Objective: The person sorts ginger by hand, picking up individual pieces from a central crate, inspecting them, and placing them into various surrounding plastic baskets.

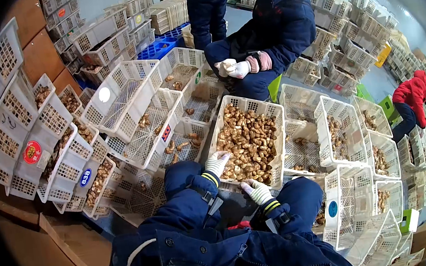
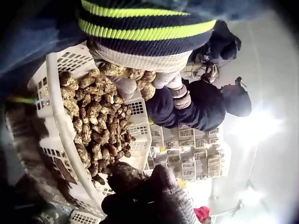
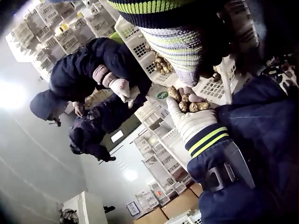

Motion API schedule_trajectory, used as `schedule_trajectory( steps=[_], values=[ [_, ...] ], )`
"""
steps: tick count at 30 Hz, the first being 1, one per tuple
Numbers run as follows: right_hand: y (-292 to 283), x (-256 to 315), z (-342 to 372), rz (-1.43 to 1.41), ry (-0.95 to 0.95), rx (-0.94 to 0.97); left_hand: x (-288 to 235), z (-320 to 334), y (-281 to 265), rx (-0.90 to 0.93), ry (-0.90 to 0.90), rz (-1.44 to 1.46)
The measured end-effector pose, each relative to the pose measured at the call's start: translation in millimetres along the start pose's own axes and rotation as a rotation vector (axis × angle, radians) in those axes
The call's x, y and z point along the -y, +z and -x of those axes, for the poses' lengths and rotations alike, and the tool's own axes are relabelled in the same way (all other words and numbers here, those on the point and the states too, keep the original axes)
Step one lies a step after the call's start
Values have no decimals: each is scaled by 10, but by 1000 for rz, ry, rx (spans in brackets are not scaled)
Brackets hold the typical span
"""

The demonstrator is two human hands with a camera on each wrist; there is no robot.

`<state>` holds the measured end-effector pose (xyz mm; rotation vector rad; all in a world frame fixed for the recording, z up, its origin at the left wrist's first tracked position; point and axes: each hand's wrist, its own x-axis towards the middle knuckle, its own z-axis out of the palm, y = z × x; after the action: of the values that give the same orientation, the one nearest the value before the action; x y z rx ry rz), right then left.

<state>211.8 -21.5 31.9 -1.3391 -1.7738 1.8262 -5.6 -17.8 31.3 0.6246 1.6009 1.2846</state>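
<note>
A white plastic crate [image 1: 280, 117] full of knobbly brown-and-white tubers [image 1: 248, 139] sits before the person's knees. The left hand [image 1: 217, 165], in a pale knitted glove with a dark and yellow-striped cuff, is at the crate's near left corner. Several tubers [image 3: 187, 103] lie gathered in its palm, its fingers and thumb curled about them. The right hand [image 1: 258, 192], gloved alike, is over the near rim, its fingers pointing toward the left hand. In the left wrist view its underside is in deep shadow, so I cannot tell whether it holds anything.
Many white crates, some with tubers, stand at the left [image 1: 130, 98] and right [image 1: 338, 129]. Across the crate sits a person [image 1: 285, 25] in dark clothes and white gloves. Another person in a red jacket [image 1: 411, 93] bends at the far right. Cardboard [image 1: 63, 250] lies at lower left.
</note>
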Motion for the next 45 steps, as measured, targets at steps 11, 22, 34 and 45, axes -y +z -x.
schedule_trajectory(
  steps=[11,22,34,45],
  values=[
    [3,-164,-92,2,-16,-2,-122,86,-46,155,-217,577],
    [2,-92,-59,36,18,25,-297,169,-110,434,-312,901],
    [45,-257,-164,100,-31,18,-259,161,-100,333,-286,723],
    [49,-316,-179,76,-52,12,-212,136,-83,315,-289,713]
  ],
)
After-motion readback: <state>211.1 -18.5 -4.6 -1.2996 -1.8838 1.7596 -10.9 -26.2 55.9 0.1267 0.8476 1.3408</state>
